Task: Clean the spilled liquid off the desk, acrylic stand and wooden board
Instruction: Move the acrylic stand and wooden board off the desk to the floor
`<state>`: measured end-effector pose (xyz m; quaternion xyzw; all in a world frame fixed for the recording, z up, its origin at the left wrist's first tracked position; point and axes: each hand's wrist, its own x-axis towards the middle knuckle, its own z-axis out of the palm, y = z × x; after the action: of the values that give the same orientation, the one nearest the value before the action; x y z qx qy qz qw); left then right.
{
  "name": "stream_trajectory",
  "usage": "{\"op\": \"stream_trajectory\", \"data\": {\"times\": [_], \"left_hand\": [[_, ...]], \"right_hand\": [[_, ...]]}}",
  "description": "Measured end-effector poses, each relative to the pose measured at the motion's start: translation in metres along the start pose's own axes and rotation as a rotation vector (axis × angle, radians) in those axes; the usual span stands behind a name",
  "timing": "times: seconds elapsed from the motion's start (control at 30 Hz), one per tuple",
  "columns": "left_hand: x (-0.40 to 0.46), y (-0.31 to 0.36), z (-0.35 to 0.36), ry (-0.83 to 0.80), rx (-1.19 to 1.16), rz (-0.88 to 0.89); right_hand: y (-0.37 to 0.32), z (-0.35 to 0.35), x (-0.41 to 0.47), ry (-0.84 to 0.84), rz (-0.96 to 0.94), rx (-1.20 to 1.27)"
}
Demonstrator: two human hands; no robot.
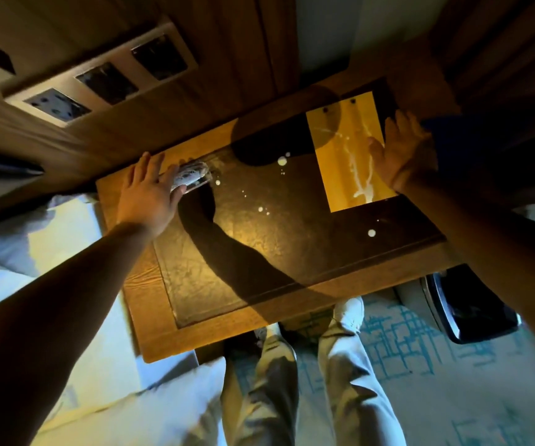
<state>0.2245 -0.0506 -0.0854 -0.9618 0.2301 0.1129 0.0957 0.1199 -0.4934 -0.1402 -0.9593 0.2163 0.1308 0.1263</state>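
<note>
Left hand (150,194) touches streaked clear acrylic stand (192,177), grasp unclear; right hand (403,156) splayed flat on rectangular wooden board (340,162)

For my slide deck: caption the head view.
Left hand at the acrylic stand, right hand at the spill-streaked wooden board.

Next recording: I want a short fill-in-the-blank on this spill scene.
1. The drops on the desk are ____ in colour.
2. The board carries one long streak and ____ dark dots at its far end.
3. The left hand touches the stand, the right hand the board's ____ edge.
Missing: white; two; right.
</note>
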Motion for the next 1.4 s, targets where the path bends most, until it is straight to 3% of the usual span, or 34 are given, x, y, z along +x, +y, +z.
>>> {"op": "stream_trajectory", "data": {"times": [0.2,0.63,0.93,1.4], "left_hand": [[0.012,0.001,-0.010,0.029,0.061,0.017],[0.022,-0.008,-0.019,-0.040,-0.073,-0.004],[0.016,0.008,-0.039,0.126,-0.163,0.162],[-0.003,0.073,-0.095,0.169,-0.289,0.323]], "right_hand": [[0.003,0.006,0.003,0.043,-0.002,0.028],[-0.012,-0.007,0.025,-0.120,0.157,0.403],[-0.016,-0.008,0.033,-0.223,0.213,0.804],[0.002,-0.045,-0.013,-0.171,0.309,1.272]]}}
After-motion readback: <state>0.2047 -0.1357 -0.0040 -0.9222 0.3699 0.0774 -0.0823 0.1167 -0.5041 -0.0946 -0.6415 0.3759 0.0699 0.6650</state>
